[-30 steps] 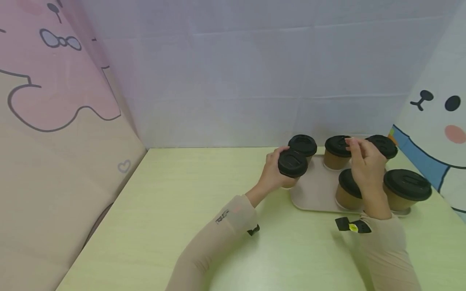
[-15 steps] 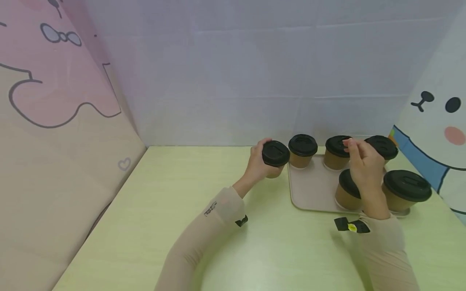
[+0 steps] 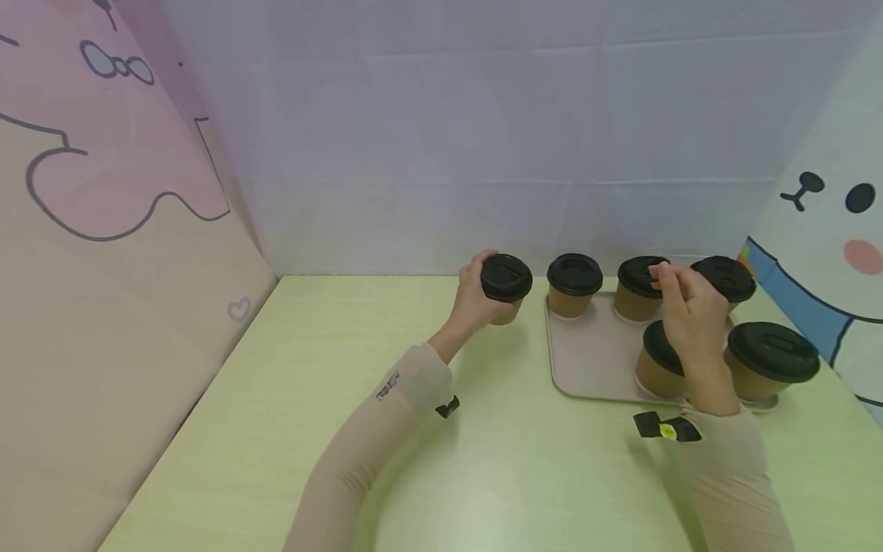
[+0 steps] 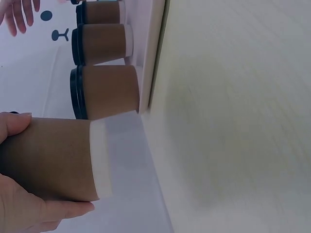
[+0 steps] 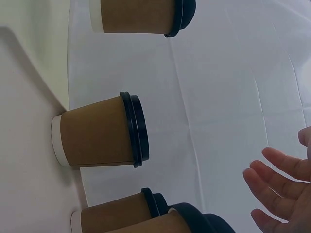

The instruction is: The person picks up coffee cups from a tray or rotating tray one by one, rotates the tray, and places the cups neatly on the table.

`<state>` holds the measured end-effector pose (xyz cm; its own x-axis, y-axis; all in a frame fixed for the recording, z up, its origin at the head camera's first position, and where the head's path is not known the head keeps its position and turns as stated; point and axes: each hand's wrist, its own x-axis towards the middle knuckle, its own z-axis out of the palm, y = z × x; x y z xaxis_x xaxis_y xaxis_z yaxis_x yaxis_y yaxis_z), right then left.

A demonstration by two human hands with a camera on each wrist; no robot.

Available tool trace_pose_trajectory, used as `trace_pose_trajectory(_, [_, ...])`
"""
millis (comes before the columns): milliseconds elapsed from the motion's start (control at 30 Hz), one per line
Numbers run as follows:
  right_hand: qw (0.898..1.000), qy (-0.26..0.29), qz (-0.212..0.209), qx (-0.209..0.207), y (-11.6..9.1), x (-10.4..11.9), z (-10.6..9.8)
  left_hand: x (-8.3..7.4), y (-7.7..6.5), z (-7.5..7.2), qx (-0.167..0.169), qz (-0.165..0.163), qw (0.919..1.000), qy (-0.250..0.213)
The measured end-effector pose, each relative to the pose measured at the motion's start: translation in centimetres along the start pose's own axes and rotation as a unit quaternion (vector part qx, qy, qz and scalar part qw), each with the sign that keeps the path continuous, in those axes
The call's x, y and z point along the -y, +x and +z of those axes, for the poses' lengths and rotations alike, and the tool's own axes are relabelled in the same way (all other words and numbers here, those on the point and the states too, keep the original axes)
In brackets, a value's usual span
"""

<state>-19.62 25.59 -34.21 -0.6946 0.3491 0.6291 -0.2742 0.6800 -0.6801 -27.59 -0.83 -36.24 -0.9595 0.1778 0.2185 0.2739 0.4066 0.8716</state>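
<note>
My left hand [image 3: 474,299] grips a brown paper coffee cup [image 4: 53,158] with a black lid, left of the beige tray [image 3: 593,364]. Its white base appears raised off the table in the left wrist view. My right hand [image 3: 697,330] hovers over the tray with loosely bent fingers [image 5: 279,179] and holds nothing. Below it a front cup [image 3: 658,368] is partly hidden. Along the tray's back stand a left cup [image 3: 571,287], a middle cup [image 3: 636,291] and a right cup [image 3: 724,280]. A larger-looking cup [image 3: 766,364] occupies the front right corner.
The pale yellow-green table [image 3: 276,429] reaches left and forward of the tray. A white cloth wall [image 3: 414,153] rises behind its back edge. Printed cloths hang at the left [image 3: 124,322] and right [image 3: 821,253] sides.
The left hand has carried its cup leftward and farther back, away from the tray's left-hand cup, which now shows fully. My right hand has stayed almost still.
</note>
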Motion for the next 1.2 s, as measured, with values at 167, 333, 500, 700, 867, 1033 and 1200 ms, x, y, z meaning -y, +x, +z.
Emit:
trace_pose_trajectory(167, [1.0, 0.003, -0.005, 0.0, 0.0, 0.0, 0.0, 0.0, 0.1, -0.5, -0.004, 0.0, 1.0, 0.0])
trace_pose_trajectory(333, [1.0, 0.003, -0.006, 0.001, 0.0, 0.0, 0.0, -0.1, 0.3, -1.2, -0.005, -0.002, 1.0, -0.003])
trace_pose_trajectory(500, [1.0, 0.006, 0.0, 0.004, 0.0, 0.0, 0.1, 0.1, 0.6, -2.0, -0.012, -0.002, 0.9999, 0.0])
trace_pose_trajectory(700, [1.0, 0.011, 0.01, 0.009, -0.1, 0.0, 0.1, 0.7, 0.7, -2.9, -0.027, -0.017, 0.9995, -0.003])
trace_pose_trajectory(867, [1.0, 0.013, 0.013, 0.014, -0.1, 0.0, 0.2, 1.1, 0.8, -3.6, -0.033, -0.025, 0.9991, -0.002])
trace_pose_trajectory(1033, [1.0, 0.009, 0.012, 0.019, -0.1, 0.1, 0.2, 1.6, 0.9, -4.4, -0.046, -0.028, 0.9985, -0.002])
trace_pose_trajectory(1200, [1.0, 0.007, 0.016, 0.024, -0.1, 0.1, 0.2, 2.4, 1.2, -5.0, -0.06, -0.034, 0.9976, -0.004])
